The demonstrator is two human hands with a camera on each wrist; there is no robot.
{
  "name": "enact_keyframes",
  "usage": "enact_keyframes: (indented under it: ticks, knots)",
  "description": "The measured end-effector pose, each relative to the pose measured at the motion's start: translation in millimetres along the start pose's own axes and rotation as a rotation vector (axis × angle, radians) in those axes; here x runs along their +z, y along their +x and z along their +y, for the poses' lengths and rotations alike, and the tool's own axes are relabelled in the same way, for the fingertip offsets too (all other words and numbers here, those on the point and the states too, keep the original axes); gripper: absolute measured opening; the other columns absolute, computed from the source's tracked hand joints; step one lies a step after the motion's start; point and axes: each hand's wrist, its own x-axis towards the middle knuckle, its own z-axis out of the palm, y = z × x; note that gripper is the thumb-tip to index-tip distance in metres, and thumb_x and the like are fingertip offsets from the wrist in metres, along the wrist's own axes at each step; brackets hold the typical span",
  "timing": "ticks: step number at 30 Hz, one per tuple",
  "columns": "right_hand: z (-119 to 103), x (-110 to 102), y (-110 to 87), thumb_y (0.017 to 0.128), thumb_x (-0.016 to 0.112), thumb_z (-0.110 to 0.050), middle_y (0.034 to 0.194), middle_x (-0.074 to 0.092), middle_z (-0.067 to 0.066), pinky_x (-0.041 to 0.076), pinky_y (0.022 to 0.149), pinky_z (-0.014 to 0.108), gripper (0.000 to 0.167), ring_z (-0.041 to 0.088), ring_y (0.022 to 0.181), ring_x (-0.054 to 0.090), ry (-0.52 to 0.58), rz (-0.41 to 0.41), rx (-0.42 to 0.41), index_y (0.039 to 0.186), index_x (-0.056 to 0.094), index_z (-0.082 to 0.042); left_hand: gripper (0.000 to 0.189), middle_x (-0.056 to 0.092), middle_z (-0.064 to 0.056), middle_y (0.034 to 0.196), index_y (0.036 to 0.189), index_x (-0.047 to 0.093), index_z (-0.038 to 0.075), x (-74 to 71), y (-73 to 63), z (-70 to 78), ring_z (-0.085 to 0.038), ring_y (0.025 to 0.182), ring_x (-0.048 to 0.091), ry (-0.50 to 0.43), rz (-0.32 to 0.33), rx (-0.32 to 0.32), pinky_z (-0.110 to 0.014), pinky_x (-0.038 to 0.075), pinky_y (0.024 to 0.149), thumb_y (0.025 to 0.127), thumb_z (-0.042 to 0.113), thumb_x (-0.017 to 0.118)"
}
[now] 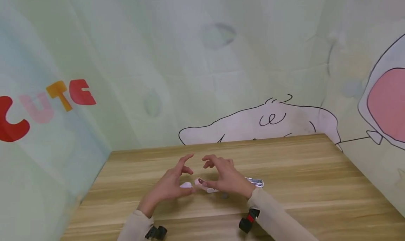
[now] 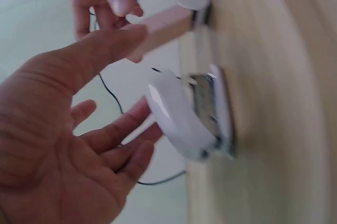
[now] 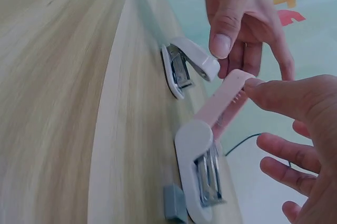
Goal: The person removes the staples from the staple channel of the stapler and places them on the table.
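Two staplers with their tops swung up stand on the table. One is a white stapler point(image 2: 176, 116) with its metal channel bared. The other has a pink top arm point(image 3: 224, 100), a white base point(image 3: 185, 155) and a metal staple channel point(image 3: 210, 176). My right hand point(image 1: 226, 177) touches the tip of the pink arm with its thumb, while its other fingers are spread loosely away. Beside the white stapler's raised top is my left hand point(image 1: 169, 184), thumb and fingers apart with nothing between them.
Close by the pink-armed stapler's base sits a small grey block point(image 3: 174, 203). The wooden table point(image 1: 300, 170) ends at a printed curtain point(image 1: 158, 75) along its back edge. A camera is strapped to each wrist.
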Motion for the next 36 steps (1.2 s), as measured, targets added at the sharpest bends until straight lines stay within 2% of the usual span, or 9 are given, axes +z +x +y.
enact_keyframes:
  ticks: [5,9,11,14,17,19,24,30,36]
  knots:
    - [-3,10,9.9,0.091,0.085,-0.037,0.130,0.076,0.001,0.028,0.114,0.057,0.072,0.024,0.129,0.067,0.069,-0.059,0.019,0.152,0.049,-0.020,0.102,0.078,-0.008,0.120,0.164,0.031,0.023,-5.0,-20.4,-12.3,-0.034,0.125,0.069,-0.048,0.063,-0.033,-0.064,0.048,0.113,0.083,0.024,0.093]
    - [-5,18,13.4,0.088,0.087,-0.031,0.128,0.076,-0.002,0.029,0.114,0.058,0.074,0.022,0.125,0.067,0.085,-0.081,0.025,0.151,0.049,-0.020,0.097,0.079,-0.006,0.118,0.163,0.036,0.019,-1.9,-28.1,-18.7,-0.035,0.125,0.070,-0.120,0.119,-0.067,-0.066,0.046,0.116,0.084,0.019,0.092]
    - [-5,23,14.6,0.087,0.087,-0.030,0.129,0.075,-0.004,0.029,0.114,0.057,0.074,0.018,0.121,0.067,0.084,-0.087,0.031,0.151,0.049,-0.021,0.095,0.080,-0.004,0.116,0.162,0.038,0.017,2.2,-28.5,-20.6,-0.034,0.125,0.072,-0.162,0.143,-0.088,-0.066,0.044,0.117,0.085,0.017,0.092]
    - [-6,31,16.9,0.089,0.085,-0.025,0.127,0.077,-0.006,0.029,0.113,0.057,0.070,0.012,0.106,0.065,0.090,-0.093,0.040,0.149,0.050,-0.020,0.091,0.080,-0.001,0.113,0.161,0.040,0.015,9.4,-27.8,-20.4,-0.030,0.122,0.073,-0.204,0.161,-0.124,-0.065,0.042,0.117,0.086,0.015,0.091]
    - [-5,39,20.7,0.090,0.082,-0.019,0.120,0.079,-0.008,0.029,0.109,0.054,0.065,0.008,0.090,0.060,0.103,-0.091,0.042,0.146,0.050,-0.018,0.089,0.079,0.002,0.111,0.160,0.042,0.015,15.2,-28.1,-18.1,-0.026,0.119,0.074,-0.207,0.181,-0.162,-0.063,0.043,0.115,0.085,0.012,0.091]
    - [-6,44,23.3,0.090,0.082,-0.016,0.114,0.080,-0.010,0.029,0.105,0.052,0.064,0.007,0.085,0.058,0.117,-0.095,0.045,0.144,0.050,-0.018,0.088,0.079,0.003,0.109,0.160,0.043,0.015,17.4,-29.3,-17.1,-0.026,0.119,0.074,-0.199,0.196,-0.177,-0.062,0.046,0.114,0.085,0.010,0.090]
    - [-10,52,26.6,0.088,0.085,-0.016,0.108,0.081,-0.010,0.031,0.104,0.052,0.063,0.007,0.087,0.057,0.103,-0.095,0.054,0.142,0.053,-0.018,0.088,0.079,0.004,0.106,0.159,0.045,0.016,19.5,-30.5,-17.8,-0.025,0.117,0.074,-0.201,0.217,-0.203,-0.061,0.049,0.112,0.085,0.006,0.090]
    - [-14,57,27.0,0.088,0.087,-0.016,0.107,0.082,-0.007,0.032,0.103,0.049,0.059,0.005,0.090,0.057,0.056,-0.067,0.052,0.137,0.056,-0.018,0.088,0.079,0.004,0.106,0.159,0.045,0.016,19.6,-29.5,-19.7,-0.024,0.116,0.074,-0.197,0.216,-0.197,-0.058,0.050,0.110,0.084,0.004,0.090]
    - [-15,58,27.0,0.087,0.089,-0.015,0.106,0.083,-0.006,0.032,0.103,0.048,0.057,0.007,0.089,0.056,0.056,-0.046,0.051,0.134,0.057,-0.016,0.089,0.079,0.004,0.107,0.158,0.046,0.016,19.5,-28.0,-19.3,-0.025,0.116,0.075,-0.183,0.212,-0.181,-0.055,0.049,0.110,0.083,0.006,0.091]
